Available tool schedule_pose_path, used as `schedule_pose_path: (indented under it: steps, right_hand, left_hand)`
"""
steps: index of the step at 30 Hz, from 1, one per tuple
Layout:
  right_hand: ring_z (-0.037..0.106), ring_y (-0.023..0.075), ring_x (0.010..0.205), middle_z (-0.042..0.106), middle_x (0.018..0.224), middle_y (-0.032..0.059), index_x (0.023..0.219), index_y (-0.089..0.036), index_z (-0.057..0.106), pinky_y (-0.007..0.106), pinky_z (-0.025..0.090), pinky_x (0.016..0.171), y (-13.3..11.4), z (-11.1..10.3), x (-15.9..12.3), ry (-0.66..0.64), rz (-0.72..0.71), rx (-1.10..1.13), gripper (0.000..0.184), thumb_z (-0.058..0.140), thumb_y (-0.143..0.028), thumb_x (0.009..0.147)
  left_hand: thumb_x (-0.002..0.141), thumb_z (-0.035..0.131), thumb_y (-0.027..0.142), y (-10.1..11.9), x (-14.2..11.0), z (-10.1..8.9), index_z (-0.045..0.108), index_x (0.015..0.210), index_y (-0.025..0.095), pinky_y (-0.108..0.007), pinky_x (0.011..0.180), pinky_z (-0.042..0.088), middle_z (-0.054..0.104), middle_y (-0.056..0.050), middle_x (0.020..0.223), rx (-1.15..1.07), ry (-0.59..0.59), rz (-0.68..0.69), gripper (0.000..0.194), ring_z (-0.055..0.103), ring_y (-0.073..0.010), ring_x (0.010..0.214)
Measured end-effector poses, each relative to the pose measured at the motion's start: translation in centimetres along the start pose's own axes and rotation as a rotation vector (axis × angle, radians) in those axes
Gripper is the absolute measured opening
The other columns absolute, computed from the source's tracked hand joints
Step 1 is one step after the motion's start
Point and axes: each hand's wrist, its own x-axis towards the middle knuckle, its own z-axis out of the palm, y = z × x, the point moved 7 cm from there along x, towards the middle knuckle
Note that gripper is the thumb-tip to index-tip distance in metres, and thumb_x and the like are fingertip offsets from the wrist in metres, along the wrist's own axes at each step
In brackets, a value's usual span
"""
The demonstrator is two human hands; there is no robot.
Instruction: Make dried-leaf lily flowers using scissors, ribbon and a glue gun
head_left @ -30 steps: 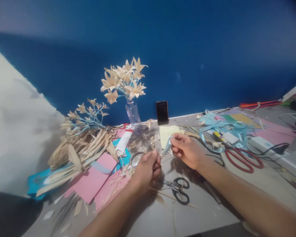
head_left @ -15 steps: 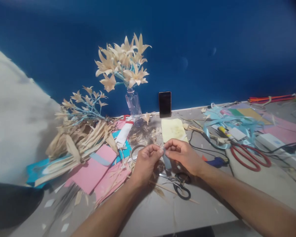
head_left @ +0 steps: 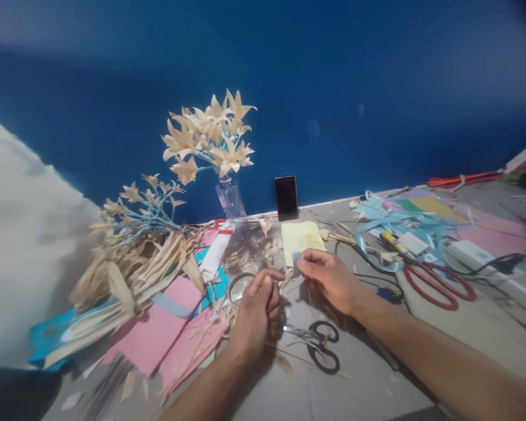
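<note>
My right hand [head_left: 331, 278] pinches a small blue-grey strip [head_left: 296, 257] between thumb and fingertips, just in front of a yellow paper sheet [head_left: 304, 237]. To its left, my left hand [head_left: 258, 307] is closed, thumb pressed to the bent fingers; what it holds, if anything, I cannot make out. A gap separates the two hands. Below them on the table lie black-handled scissors [head_left: 323, 362], blades pointing left, over a thin stick [head_left: 296, 355]. Partly behind the left hand is a roll of tape [head_left: 233, 287].
Cream flowers [head_left: 210, 131] stand in a clear bottle [head_left: 231, 202] by a phone [head_left: 286, 197]. Dry husks [head_left: 155, 266] and pink paper [head_left: 155, 327] lie left. Right are red-handled scissors [head_left: 438, 286], a light-blue ribbon [head_left: 390, 222], cables and a white power strip [head_left: 469, 254].
My hands, earlier together at the fingertips, have moved apart. The right hand now has the blue-grey strip up near the yellow paper; the left has dropped lower. The view has tilted up slightly.
</note>
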Motion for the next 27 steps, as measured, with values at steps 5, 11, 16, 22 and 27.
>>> schedule_pose_path:
  steps: [5, 11, 16, 22, 27]
  right_hand:
    - [0.039, 0.0078, 0.052, 0.048, 0.059, -0.0058, 0.069, -0.017, 0.064, 0.023, 0.030, 0.048, 0.0, 0.4, 0.0, -0.033, 0.016, 0.100, 0.038, 0.089, -0.044, 0.061]
    - [0.039, 0.0063, 0.049, 0.053, 0.062, -0.0060, 0.077, -0.017, 0.065, 0.022, 0.030, 0.048, 0.3, 0.2, 0.1, -0.037, -0.019, 0.080, 0.034, 0.087, -0.041, 0.066]
    - [0.037, 0.0057, 0.048, 0.052, 0.061, -0.0071, 0.079, -0.017, 0.066, 0.022, 0.028, 0.046, 0.3, 0.3, 0.0, -0.005, -0.005, 0.064, 0.034, 0.087, -0.041, 0.066]
    - [0.036, 0.0059, 0.047, 0.046, 0.054, -0.0077, 0.068, -0.017, 0.061, 0.021, 0.026, 0.046, 0.2, 0.3, -0.1, -0.023, -0.007, -0.015, 0.034, 0.083, -0.042, 0.071]
    - [0.039, 0.0069, 0.048, 0.047, 0.055, -0.0067, 0.068, -0.017, 0.061, 0.021, 0.029, 0.047, 0.4, -0.2, 0.0, 0.012, -0.005, -0.024, 0.033, 0.082, -0.043, 0.071]
  left_hand:
    - [0.093, 0.054, 0.051, -1.9, 0.0, 1.0, 0.055, 0.087, 0.019, -0.017, 0.039, 0.013, 0.022, 0.012, 0.053, -0.043, -0.107, -0.090, 0.032, 0.013, -0.0051, 0.043]
    - [0.095, 0.052, 0.049, -3.2, 0.0, 1.7, 0.055, 0.084, 0.018, -0.018, 0.040, 0.014, 0.024, 0.011, 0.051, -0.084, -0.202, -0.105, 0.032, 0.014, -0.0049, 0.042]
    - [0.094, 0.054, 0.049, -3.7, -0.2, 2.0, 0.055, 0.084, 0.019, -0.017, 0.038, 0.012, 0.026, 0.011, 0.051, -0.108, -0.222, -0.140, 0.032, 0.014, -0.0044, 0.040]
    - [0.090, 0.059, 0.051, -3.8, -0.4, 2.4, 0.058, 0.085, 0.017, -0.018, 0.038, 0.027, 0.039, 0.008, 0.052, -0.106, -0.203, -0.144, 0.035, 0.031, -0.0053, 0.038]
    - [0.088, 0.064, 0.048, -2.1, 0.1, 1.1, 0.065, 0.089, 0.014, -0.030, 0.070, 0.050, 0.065, -0.007, 0.079, 0.021, -0.071, -0.004, 0.034, 0.063, -0.0162, 0.071]
